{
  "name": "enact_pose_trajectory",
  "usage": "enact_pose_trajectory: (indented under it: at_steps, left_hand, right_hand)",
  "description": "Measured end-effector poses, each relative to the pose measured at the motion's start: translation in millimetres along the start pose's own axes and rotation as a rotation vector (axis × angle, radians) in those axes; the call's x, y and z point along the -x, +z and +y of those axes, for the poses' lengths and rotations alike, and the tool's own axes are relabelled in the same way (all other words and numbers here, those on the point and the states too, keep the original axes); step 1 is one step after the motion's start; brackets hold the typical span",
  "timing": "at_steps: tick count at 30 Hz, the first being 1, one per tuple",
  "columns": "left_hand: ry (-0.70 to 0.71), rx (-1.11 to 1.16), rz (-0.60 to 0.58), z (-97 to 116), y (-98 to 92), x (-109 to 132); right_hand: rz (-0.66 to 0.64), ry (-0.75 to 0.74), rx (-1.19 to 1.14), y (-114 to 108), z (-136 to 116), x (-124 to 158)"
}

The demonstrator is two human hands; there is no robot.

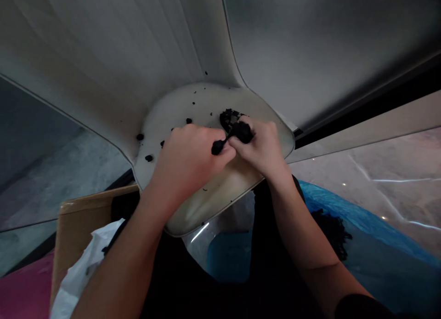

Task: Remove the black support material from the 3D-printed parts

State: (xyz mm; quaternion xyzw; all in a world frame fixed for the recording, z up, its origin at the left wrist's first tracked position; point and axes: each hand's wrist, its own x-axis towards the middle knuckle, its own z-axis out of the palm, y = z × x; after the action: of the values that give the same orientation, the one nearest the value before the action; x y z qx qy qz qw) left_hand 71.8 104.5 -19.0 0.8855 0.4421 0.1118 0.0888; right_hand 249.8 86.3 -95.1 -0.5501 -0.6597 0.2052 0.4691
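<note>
A black crumbly lump [241,132] is held over a cream moulded shell [206,103], which curves upward behind it like a seat and backrest. My right hand [258,144] grips the lump's bulk. My left hand [189,160] pinches a thin black strand [217,146] stretching from it. A rough black patch [229,119] sticks to the shell just beyond my right fingers. Several small black crumbs [149,158] dot the shell to the left of my hands.
Below the shell are a cardboard box [82,227] with a white plastic bag [86,268], a blue basin [229,257] and a blue plastic sheet [347,218] bearing a dark tuft [332,231]. A grey floor [389,181] lies right.
</note>
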Motion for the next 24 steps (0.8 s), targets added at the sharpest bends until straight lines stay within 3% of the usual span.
enact_pose_trajectory:
  at_steps: [6, 12, 18, 24]
  left_hand:
    - [0.086, -0.117, 0.024, 11.4, 2.8, 3.8]
    - [0.162, -0.239, 0.082, 23.5, 5.9, 9.2]
    - [0.177, -0.217, 0.031, 45.0, 12.5, 10.5]
    - [0.175, -0.175, -0.055, 63.0, 18.2, 7.1]
  right_hand:
    - [0.218, -0.017, 0.172, 9.0, 9.3, 1.6]
    - [0.373, 0.128, 0.304, 16.0, 4.1, 0.6]
    - [0.385, 0.218, 0.180, 8.1, 4.8, -3.1]
    - [0.469, 0.212, 0.028, 2.3, 14.3, 3.4]
